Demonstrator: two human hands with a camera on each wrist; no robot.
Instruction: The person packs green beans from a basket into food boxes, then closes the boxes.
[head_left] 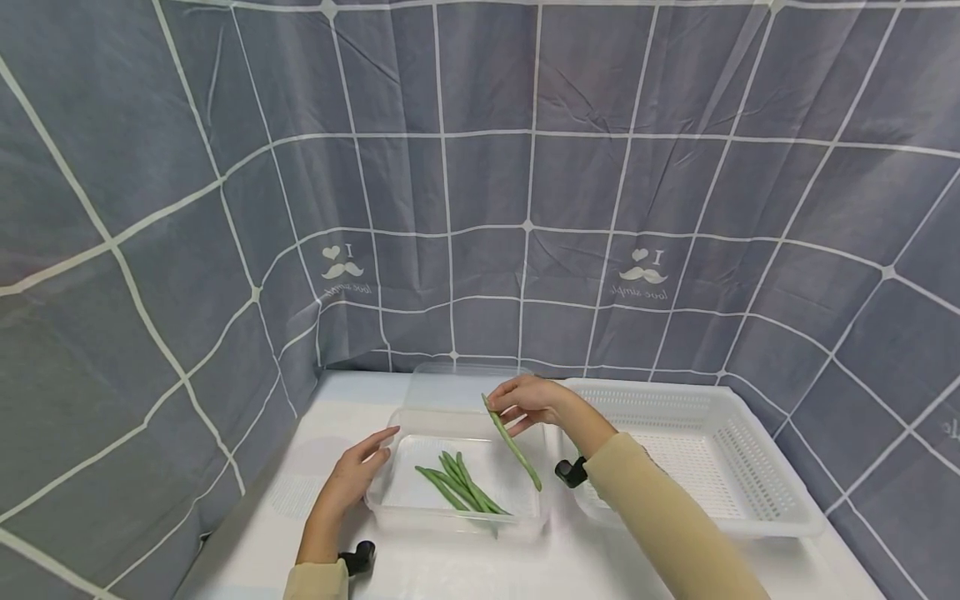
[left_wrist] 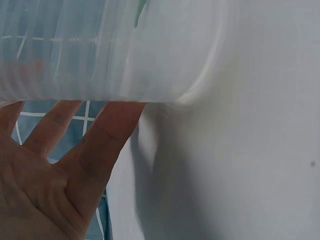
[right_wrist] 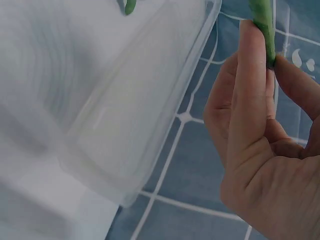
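Note:
My right hand [head_left: 531,400] pinches one green bean [head_left: 517,452] near its upper end and holds it tilted above the right side of a clear plastic container [head_left: 457,522]. In the right wrist view, thumb and fingertips meet on the bean [right_wrist: 265,30]. Several more green beans [head_left: 461,483] lie in a loose bunch on the container's floor. My left hand [head_left: 352,475] rests against the container's left side, its fingers fairly straight and spread. The left wrist view shows those fingers [left_wrist: 100,150] touching the container wall [left_wrist: 100,75] without wrapping round it.
On the right stands a white perforated basket [head_left: 757,467]. A clear flat lid [head_left: 442,385] lies behind the container. The white table [head_left: 315,442] is bordered by a grey curtain [head_left: 480,183] with white lines. Black wrist mounts [head_left: 572,472] sit on both wrists.

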